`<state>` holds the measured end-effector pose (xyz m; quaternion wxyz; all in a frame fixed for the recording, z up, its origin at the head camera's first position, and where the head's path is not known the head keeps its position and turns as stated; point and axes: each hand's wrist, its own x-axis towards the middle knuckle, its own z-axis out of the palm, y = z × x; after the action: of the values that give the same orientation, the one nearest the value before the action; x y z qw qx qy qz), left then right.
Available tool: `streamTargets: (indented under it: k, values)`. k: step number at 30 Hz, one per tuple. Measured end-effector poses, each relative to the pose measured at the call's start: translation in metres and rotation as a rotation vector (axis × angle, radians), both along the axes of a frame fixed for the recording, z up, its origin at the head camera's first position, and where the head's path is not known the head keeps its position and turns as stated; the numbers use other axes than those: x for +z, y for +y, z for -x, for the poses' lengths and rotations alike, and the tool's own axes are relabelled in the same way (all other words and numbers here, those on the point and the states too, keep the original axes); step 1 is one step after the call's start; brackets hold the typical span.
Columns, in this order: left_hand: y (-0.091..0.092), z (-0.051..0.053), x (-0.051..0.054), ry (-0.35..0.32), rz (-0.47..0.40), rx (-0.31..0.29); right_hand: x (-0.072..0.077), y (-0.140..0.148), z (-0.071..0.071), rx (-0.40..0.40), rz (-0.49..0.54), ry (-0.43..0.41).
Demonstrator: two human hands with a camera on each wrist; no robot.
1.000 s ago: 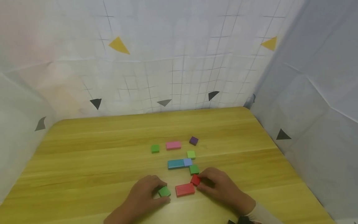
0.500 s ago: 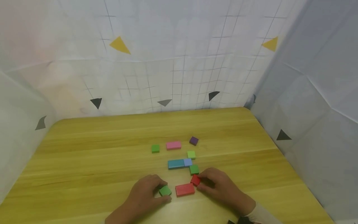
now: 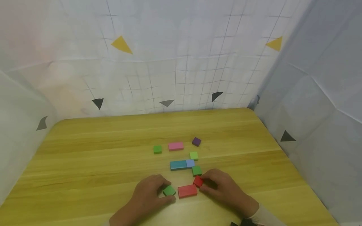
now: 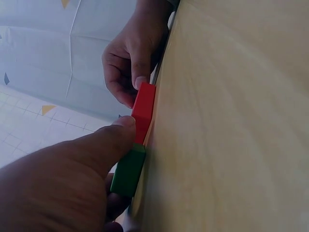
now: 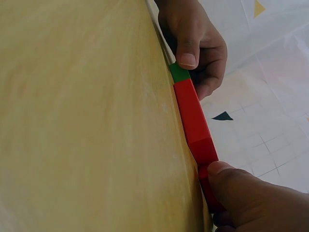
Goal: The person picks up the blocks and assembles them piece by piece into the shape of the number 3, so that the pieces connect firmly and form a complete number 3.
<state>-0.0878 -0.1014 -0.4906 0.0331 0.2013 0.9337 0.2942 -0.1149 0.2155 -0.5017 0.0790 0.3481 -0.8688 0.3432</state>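
Observation:
My left hand grips a green square block between thumb and fingers, low on the table. Just right of it lies a longer red block, a narrow gap apart in the head view. My right hand pinches a small red block, turned at an angle by the long red block's far right corner. In the left wrist view the thumb partly covers the green block. The right thumb hides part of the small red block in the right wrist view.
Beyond the hands lie a dark green block, a teal block against a light blue one, and a lime block. Farther back are a green block, a pink block and a purple block. White sheets surround the table.
My left hand has slid the green block slightly right and away from me, closer to the long red block. The right hand and its small red block have stayed nearly still.

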Motion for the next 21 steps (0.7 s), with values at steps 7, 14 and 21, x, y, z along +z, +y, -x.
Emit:
streamTargets:
  k: [7,14,21]
  values:
    - [0.0039,-0.0006,-0.0007,0.045,-0.012,-0.007,-0.0002,0.0008,-0.0003,-0.007,-0.007,-0.005]
    - [0.0088,0.0029,-0.0003,0.059,-0.012,-0.030,-0.0027,0.0015,0.0018,0.007,-0.003,0.018]
    - [0.0086,0.0023,-0.0004,0.066,-0.007,-0.033,-0.0018,0.0006,0.0013,-0.007,0.007,-0.002]
